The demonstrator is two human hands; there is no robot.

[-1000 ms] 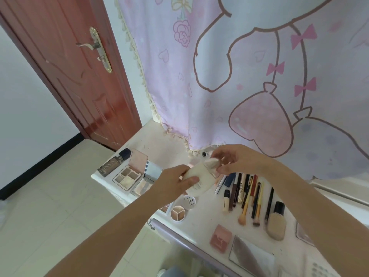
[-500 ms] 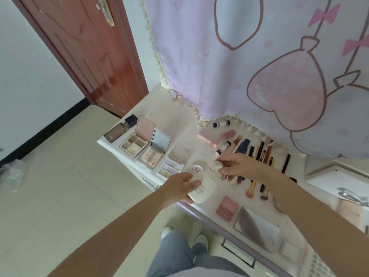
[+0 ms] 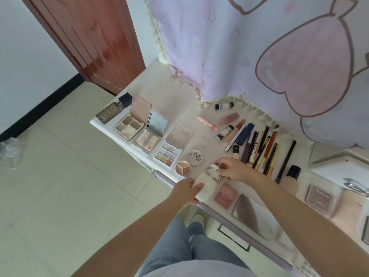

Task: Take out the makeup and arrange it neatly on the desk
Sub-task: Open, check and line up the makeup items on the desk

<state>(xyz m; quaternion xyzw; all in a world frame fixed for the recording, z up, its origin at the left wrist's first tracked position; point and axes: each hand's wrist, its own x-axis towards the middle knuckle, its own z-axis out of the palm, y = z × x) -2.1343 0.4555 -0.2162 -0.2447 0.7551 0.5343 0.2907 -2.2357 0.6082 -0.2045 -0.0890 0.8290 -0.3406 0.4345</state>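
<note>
A cream bottle (image 3: 207, 184) lies low over the white desk (image 3: 171, 96) near its front edge. My left hand (image 3: 184, 191) grips the bottle's base. My right hand (image 3: 232, 169) pinches its cap end. Around it lie a round tri-colour pot (image 3: 182, 167), a round lid marked with letters (image 3: 195, 157), and a pink square compact (image 3: 225, 195). Three open palettes (image 3: 147, 132) line the left part of the desk. A row of pencils, brushes and tubes (image 3: 259, 148) lies to the right.
A pink cartoon curtain (image 3: 259, 47) hangs over the desk's back. A red-brown door (image 3: 87, 37) stands at the left. A mirror-like case (image 3: 255, 214) and a foundation bottle (image 3: 290, 179) lie at the right. Tiled floor (image 3: 60, 196) spreads left; my legs show below.
Both hands have lowered the cream bottle from above the desk toward its front edge. The camera has tilted downward, bringing my legs into view.
</note>
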